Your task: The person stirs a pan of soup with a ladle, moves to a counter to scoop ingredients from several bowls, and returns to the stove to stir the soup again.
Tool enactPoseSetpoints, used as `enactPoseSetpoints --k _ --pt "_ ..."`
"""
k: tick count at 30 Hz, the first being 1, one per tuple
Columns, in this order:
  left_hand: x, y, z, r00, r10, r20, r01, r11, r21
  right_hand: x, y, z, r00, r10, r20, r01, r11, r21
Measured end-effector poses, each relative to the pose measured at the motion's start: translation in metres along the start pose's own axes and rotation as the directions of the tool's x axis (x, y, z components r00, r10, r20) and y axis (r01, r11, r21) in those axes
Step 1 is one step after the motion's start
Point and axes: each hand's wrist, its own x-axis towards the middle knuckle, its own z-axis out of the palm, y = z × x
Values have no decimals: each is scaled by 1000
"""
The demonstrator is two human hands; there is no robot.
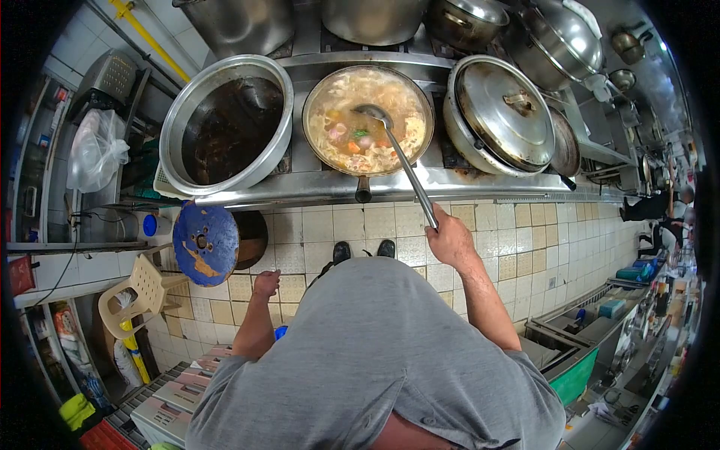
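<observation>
My right hand (pixel 451 237) is wrapped round the end of a long metal ladle (pixel 405 169). The ladle's bowl rests in a bubbling, pale soup (pixel 352 94) with bits of orange, pink and green in it. That soup fills a wide pan (pixel 307 124) on the stove, its short dark handle pointing toward me. Low at my left side hangs my left hand (pixel 267 283), fingers curled in, with nothing visible in it. The blue round stool top (pixel 201 244) is the thing nearest to it.
Left of the pan stands a big metal pot (pixel 171 154) of dark liquid; to the right, a lidded pot (pixel 502 112). Tall pots (pixel 371 22) line the back. A beige plastic chair (pixel 142 292) is on the tiled floor at left. People (pixel 651 208) appear far right.
</observation>
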Motion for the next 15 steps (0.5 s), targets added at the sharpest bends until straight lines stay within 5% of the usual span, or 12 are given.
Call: enactPoseSetpoints --k 15 --pt "3 -2 7 1000 -2 0 2 998 63 1 6 6 1000 0 -5 0 999 -36"
